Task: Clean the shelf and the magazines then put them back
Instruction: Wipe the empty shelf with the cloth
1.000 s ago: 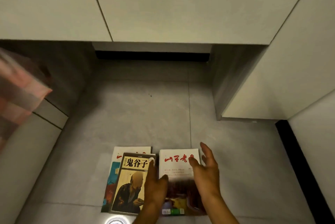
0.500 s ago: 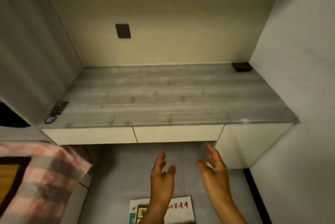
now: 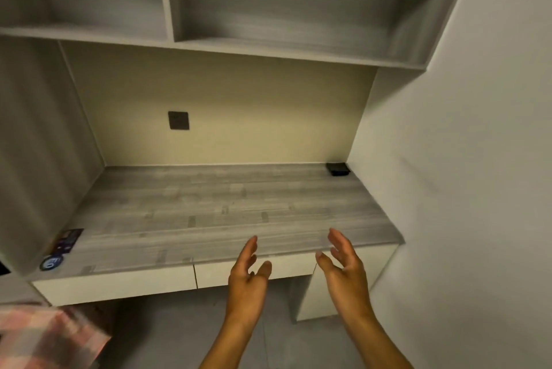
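Grey wooden shelf compartments [image 3: 268, 10] run across the top of the view, above a grey wood-grain desk surface [image 3: 227, 207]; nothing shows inside them. My left hand [image 3: 248, 276] and my right hand [image 3: 343, 267] are raised side by side in front of the desk's front edge, fingers straight and relaxed, palms facing each other, holding nothing. The magazines are out of view.
A small black object [image 3: 337, 169] sits in the desk's back right corner. A dark card [image 3: 67, 240] and a round blue sticker [image 3: 51, 263] lie at the front left. A black wall plate [image 3: 178, 120] is on the back wall. A pink checked cloth [image 3: 44, 335] shows at bottom left.
The view has swung up from the floor to the desk and shelf. Both hands left the magazines on the floor and rose, empty. The magazines dropped out of sight.
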`<action>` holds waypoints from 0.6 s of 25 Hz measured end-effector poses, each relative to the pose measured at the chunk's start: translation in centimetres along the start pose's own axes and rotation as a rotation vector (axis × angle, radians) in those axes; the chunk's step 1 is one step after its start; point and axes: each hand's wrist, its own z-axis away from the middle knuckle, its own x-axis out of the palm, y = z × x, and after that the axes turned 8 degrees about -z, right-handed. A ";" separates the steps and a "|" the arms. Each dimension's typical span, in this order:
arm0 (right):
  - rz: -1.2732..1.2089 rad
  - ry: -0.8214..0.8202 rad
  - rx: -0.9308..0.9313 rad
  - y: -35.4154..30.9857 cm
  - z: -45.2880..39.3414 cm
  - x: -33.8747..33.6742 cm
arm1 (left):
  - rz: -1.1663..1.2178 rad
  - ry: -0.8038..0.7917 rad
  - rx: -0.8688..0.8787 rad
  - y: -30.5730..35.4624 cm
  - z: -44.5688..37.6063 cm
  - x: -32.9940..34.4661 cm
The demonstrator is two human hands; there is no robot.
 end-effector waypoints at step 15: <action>-0.049 0.044 0.053 2.0 -7.7 -9.3 | -0.189 -0.079 0.107 1.7 -4.5 12.0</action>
